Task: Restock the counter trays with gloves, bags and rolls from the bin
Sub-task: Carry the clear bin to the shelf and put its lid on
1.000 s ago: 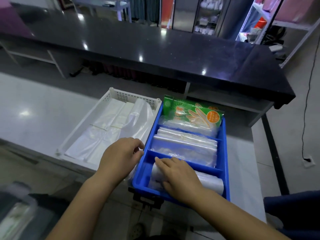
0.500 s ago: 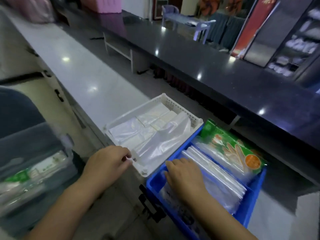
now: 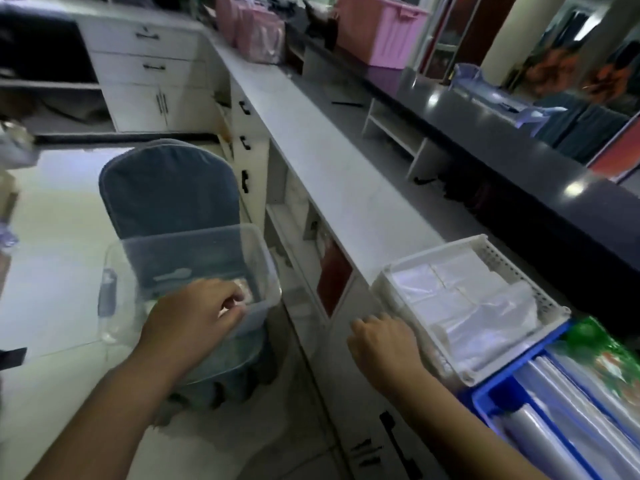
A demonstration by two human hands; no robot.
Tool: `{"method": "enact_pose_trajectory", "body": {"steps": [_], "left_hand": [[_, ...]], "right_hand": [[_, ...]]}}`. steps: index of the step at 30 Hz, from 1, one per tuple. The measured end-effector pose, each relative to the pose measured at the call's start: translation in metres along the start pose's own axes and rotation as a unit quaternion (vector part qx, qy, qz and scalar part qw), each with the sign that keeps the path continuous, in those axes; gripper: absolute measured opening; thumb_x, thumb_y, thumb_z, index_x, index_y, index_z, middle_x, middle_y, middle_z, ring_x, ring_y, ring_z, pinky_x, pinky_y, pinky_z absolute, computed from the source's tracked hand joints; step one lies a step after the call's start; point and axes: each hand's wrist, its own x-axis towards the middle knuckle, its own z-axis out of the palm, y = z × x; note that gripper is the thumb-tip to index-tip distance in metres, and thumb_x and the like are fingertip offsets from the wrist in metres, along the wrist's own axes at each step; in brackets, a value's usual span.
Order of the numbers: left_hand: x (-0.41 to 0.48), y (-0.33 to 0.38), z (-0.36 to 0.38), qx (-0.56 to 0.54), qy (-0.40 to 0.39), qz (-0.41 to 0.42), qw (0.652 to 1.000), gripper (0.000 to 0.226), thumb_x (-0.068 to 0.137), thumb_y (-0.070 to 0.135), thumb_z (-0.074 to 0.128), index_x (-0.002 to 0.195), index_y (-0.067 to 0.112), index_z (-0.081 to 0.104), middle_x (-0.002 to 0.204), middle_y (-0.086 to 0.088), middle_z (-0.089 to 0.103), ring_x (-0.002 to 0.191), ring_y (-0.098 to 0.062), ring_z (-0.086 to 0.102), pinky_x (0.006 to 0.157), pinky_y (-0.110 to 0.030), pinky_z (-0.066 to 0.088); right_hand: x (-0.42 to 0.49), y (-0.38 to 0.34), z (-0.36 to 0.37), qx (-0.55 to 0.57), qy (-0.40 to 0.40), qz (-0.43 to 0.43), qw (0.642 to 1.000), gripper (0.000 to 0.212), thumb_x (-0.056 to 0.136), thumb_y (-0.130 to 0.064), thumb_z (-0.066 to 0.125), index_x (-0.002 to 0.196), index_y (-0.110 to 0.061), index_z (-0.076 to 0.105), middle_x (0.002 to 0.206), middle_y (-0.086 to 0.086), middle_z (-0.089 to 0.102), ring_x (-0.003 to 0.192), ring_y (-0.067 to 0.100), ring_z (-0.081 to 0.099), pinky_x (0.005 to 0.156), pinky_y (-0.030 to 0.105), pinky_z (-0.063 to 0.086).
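Dim indoor light left the scene muted, with ceiling lamps glaring as bright spots on the dark counter (image 3: 519, 133) behind the desk (image 3: 329, 161). Motion blur softened the green packet (image 3: 602, 351) at the frame's right edge, and wide-angle distortion bent the desk's lines.

The blue tray (image 3: 485, 396) and glove packet (image 3: 602, 355) run off frame.

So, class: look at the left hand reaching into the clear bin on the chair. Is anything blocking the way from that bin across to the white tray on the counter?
Nothing visible blocks it. The left hand is inside the clear bin, which has no lid on. Open space lies between the bin and the white tray. Only the right hand rests at the tray's near edge.
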Motion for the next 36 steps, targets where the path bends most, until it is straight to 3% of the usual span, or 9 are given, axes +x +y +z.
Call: {"method": "enact_pose_trajectory", "body": {"steps": [4,7,10,15,20,25,28,32,36], "left_hand": [[-0.004,-0.088,-0.042,-0.003,0.014,-0.045,0.999,0.011,0.081,0.032,0.067,0.090,0.027,0.070,0.088,0.010,0.069,0.072,-0.009,0.056,0.052,-0.018,0.036],[-0.004,-0.144,-0.067,-0.010,0.011,-0.072,0.997,0.012,0.081,0.029,0.066,0.092,0.025,0.071,0.091,0.006,0.071,0.079,-0.014,0.061,0.060,-0.027,0.046],[0.000,-0.188,-0.082,-0.014,0.003,-0.090,0.996,0.015,0.083,0.029,0.064,0.096,0.025,0.070,0.093,0.005,0.069,0.080,-0.014,0.060,0.065,-0.030,0.050],[0.023,-0.239,-0.078,-0.007,-0.018,-0.089,0.996,0.013,0.083,0.034,0.062,0.095,0.031,0.067,0.089,0.011,0.068,0.076,-0.009,0.058,0.061,-0.025,0.048],[0.061,-0.274,-0.061,0.001,-0.048,-0.076,0.996,0.011,0.082,0.035,0.063,0.092,0.033,0.066,0.083,0.016,0.063,0.073,-0.007,0.055,0.058,-0.024,0.045],[0.119,-0.313,-0.048,0.048,-0.107,-0.072,0.990,0.008,0.084,0.034,0.059,0.089,0.031,0.064,0.085,0.012,0.066,0.072,-0.009,0.055,0.058,-0.024,0.045],[0.153,-0.335,-0.046,0.065,-0.143,-0.077,0.985,0.011,0.085,0.032,0.056,0.091,0.030,0.065,0.089,0.009,0.068,0.076,-0.011,0.059,0.065,-0.028,0.050],[0.202,-0.358,-0.038,0.075,-0.161,-0.064,0.982,0.014,0.085,0.032,0.056,0.094,0.031,0.066,0.092,0.009,0.068,0.081,-0.013,0.060,0.066,-0.027,0.048],[0.245,-0.369,-0.023,0.077,-0.178,-0.032,0.980,0.011,0.085,0.030,0.056,0.089,0.028,0.066,0.088,0.008,0.067,0.070,-0.010,0.051,0.055,-0.024,0.036]], "right_hand": [[0.050,-0.080,-0.002,0.057,0.020,0.001,0.998,0.016,0.085,-0.031,0.050,0.070,-0.025,0.046,0.064,-0.009,0.043,0.057,0.013,0.042,0.053,0.026,0.031],[0.080,-0.131,-0.009,0.071,0.038,-0.014,0.997,0.016,0.080,-0.029,0.058,0.067,-0.027,0.049,0.058,-0.012,0.038,0.050,0.007,0.034,0.046,0.017,0.014],[0.101,-0.172,-0.016,0.069,0.033,-0.021,0.997,0.013,0.073,-0.027,0.068,0.065,-0.026,0.058,0.052,-0.009,0.049,0.049,0.003,0.033,0.048,0.011,0.005],[0.142,-0.208,-0.006,0.043,-0.003,-0.012,0.999,0.016,0.058,-0.020,0.076,0.057,-0.018,0.060,0.049,0.001,0.059,0.042,0.020,0.054,0.040,0.021,0.024],[0.190,-0.215,0.030,0.055,-0.026,-0.006,0.998,0.016,0.082,-0.034,0.053,0.083,-0.022,0.064,0.078,-0.001,0.067,0.071,0.022,0.062,0.054,0.027,0.035],[0.244,-0.220,0.062,0.125,-0.059,0.043,0.990,0.007,0.083,-0.031,0.053,0.079,-0.026,0.056,0.071,-0.007,0.056,0.063,0.014,0.053,0.046,0.018,0.021],[0.272,-0.225,0.080,0.161,-0.088,0.071,0.980,0.012,0.085,-0.032,0.054,0.090,-0.024,0.061,0.082,-0.002,0.068,0.073,0.017,0.064,0.054,0.023,0.032],[0.305,-0.230,0.102,0.165,-0.116,0.089,0.975,0.021,0.089,-0.032,0.048,0.097,-0.018,0.062,0.090,0.003,0.071,0.082,0.023,0.065,0.059,0.028,0.039],[0.320,-0.231,0.119,0.173,-0.173,0.107,0.964,0.020,0.093,-0.030,0.042,0.087,-0.017,0.056,0.094,0.006,0.069,0.086,0.024,0.063,0.058,0.029,0.032]]}}
